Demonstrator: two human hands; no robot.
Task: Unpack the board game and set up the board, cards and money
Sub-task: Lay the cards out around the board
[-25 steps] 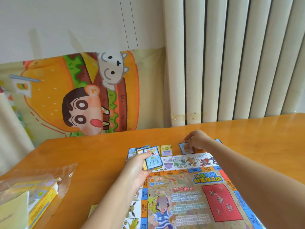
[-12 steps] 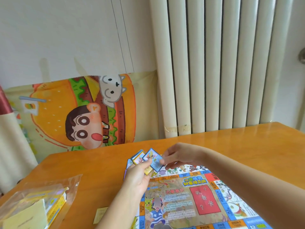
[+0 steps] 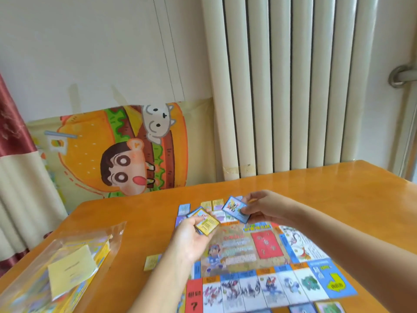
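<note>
The colourful game board (image 3: 300, 288) lies flat on the orange wooden table (image 3: 352, 199). My left hand (image 3: 191, 236) grips a small stack of cards (image 3: 206, 222) with a yellow card on top, held over the board's far left part. My right hand (image 3: 264, 207) pinches a single blue-bordered card (image 3: 234, 207) just above the board's far edge. Several cards (image 3: 213, 204) lie face up in a row along that far edge. One yellow card (image 3: 153, 262) lies on the table left of the board.
A clear plastic bag (image 3: 67, 265) with yellow game pieces and a pale paper sheet sits at the table's left front. A white radiator (image 3: 293, 86) and a cartoon burger cloth (image 3: 121, 150) stand behind the table. A red curtain hangs at far left.
My right hand left the card row at the far edge, came to the stack and drew off a blue card. The camera tilted up and back, showing more of the board.
</note>
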